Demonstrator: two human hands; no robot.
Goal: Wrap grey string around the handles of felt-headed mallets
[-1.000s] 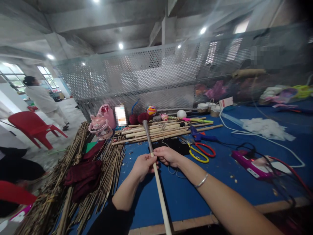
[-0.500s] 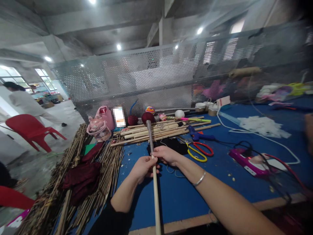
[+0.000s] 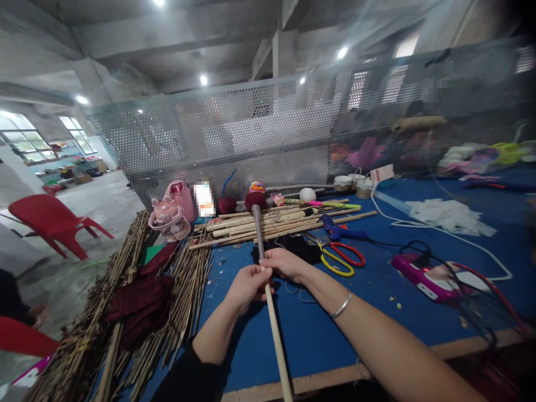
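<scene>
A pale wooden stick point(image 3: 276, 340) runs up from the table's front edge, its upper part wrapped in grey point(image 3: 258, 231). On its far end sits a dark red ball-shaped head point(image 3: 255, 200). My left hand point(image 3: 250, 286) is closed round the stick just below the grey wrap. Fingertips of my right hand point(image 3: 282, 264) pinch the lower end of the wrap, right beside the left thumb. Under and behind the hands lies a black cloth point(image 3: 295, 249), with a thin grey thread near the right wrist.
Several bare sticks point(image 3: 288, 220) lie behind the hands. To the right are scissors point(image 3: 341, 258), a blue glue gun point(image 3: 341, 230), a purple power strip point(image 3: 427, 279) and cords. Bundled twigs point(image 3: 176, 312) with dark red cloth point(image 3: 140, 304) lie left, near a pink bottle point(image 3: 182, 201).
The stick's near end has swung right and its dark red head has dropped slightly. Both hands keep nearly the same place. A person walking at the far left has left the view.
</scene>
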